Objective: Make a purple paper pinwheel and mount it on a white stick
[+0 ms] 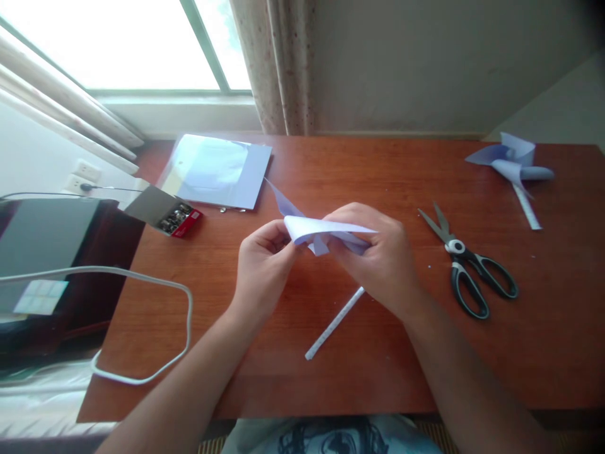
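Both my hands hold a folded piece of pale lilac paper [326, 231] just above the middle of the wooden table [359, 372]. My left hand [262, 265] pinches its left end with curled fingers. My right hand [380, 255] is closed around its right side, covering part of the folds. One pointed flap sticks out to the upper left. A thin white rolled paper stick [334, 323] lies on the table below my hands.
Black-handled scissors [470, 265] lie to the right. A finished lilac paper pinwheel [513, 165] rests at the far right corner. A plastic sleeve of paper sheets [215, 169] and an open red box of pins [177, 219] sit at the left. A white cable [142, 277] loops off the table's left edge.
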The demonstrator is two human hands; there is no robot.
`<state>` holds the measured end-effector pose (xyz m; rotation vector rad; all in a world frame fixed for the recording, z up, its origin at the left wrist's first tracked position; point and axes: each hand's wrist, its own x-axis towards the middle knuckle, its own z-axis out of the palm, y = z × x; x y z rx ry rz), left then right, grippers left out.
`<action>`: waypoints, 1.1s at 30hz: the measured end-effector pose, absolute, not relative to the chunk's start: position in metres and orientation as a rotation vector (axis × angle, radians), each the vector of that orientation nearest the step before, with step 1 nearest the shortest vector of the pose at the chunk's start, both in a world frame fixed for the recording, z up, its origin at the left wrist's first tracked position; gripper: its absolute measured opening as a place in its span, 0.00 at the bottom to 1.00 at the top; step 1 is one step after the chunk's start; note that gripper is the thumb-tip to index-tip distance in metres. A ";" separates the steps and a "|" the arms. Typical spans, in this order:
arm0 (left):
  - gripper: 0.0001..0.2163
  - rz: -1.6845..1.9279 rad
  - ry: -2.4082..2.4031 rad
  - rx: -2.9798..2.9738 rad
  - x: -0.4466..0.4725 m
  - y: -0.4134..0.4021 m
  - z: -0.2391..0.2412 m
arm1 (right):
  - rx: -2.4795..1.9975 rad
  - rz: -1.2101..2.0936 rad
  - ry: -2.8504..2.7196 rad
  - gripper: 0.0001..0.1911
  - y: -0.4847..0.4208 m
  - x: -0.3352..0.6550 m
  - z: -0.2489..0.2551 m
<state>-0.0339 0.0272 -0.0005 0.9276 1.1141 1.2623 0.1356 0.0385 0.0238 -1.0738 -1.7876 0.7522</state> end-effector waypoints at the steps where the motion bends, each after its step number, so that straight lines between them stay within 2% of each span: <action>1: 0.07 1.277 1.137 0.934 -0.035 0.027 -0.001 | -1.056 0.705 -1.814 0.07 0.038 0.135 0.023; 8: 0.07 1.223 1.232 0.948 -0.039 0.025 -0.001 | -1.011 0.459 -1.867 0.09 0.035 0.129 0.018; 16: 0.10 1.060 1.057 0.745 -0.042 0.025 0.003 | -1.021 0.147 -2.022 0.13 0.035 0.133 0.005; 20: 0.12 1.034 0.988 0.625 -0.047 0.030 0.006 | -0.981 0.117 -2.097 0.19 0.037 0.137 0.003; 25: 0.08 1.124 0.919 0.568 -0.048 0.033 0.009 | -0.949 0.128 -2.150 0.26 0.038 0.140 0.000; 28: 0.06 1.163 0.963 0.629 -0.047 0.031 0.005 | -0.912 0.154 -2.137 0.24 0.037 0.140 0.000; 33: 0.10 1.211 0.923 0.601 -0.047 0.028 0.000 | -0.912 0.175 -2.070 0.20 0.037 0.137 0.001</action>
